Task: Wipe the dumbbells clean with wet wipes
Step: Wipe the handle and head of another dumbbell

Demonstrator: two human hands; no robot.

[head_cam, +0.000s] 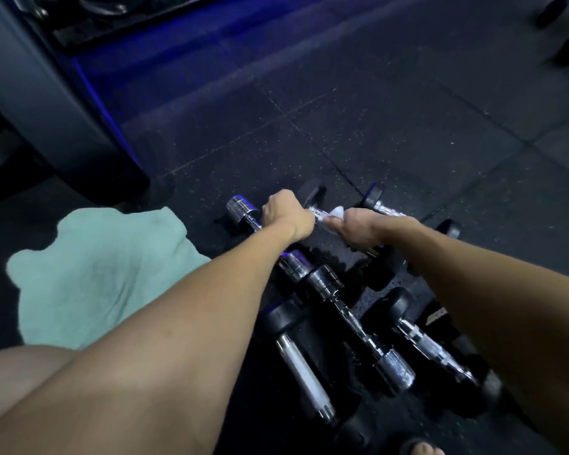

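While the left hand (284, 213) gripped the black-headed dumbbell (314, 197) on the floor mat (408, 126), its handle ran rightward to the right hand (352, 226), which pinched the wet wipe (337, 211) against it.

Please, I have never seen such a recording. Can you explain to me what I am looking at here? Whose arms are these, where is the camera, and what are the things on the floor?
There is no machine here. A person wears a camera on the head, so the one picture looks forward and down along the person's own bare arms.

The left hand curls its grip around a dumbbell that has a black end and a shiny metal bar. The right hand presses a white wet wipe against that bar, so it appears to be cleaning it.

On the dark rubber floor lie several more dumbbells, some chrome and some with black ends. The floor beside them looks wet. To the left a pale green towel is spread out. At the upper left stands the base of a large gym machine, lit by a blue light.
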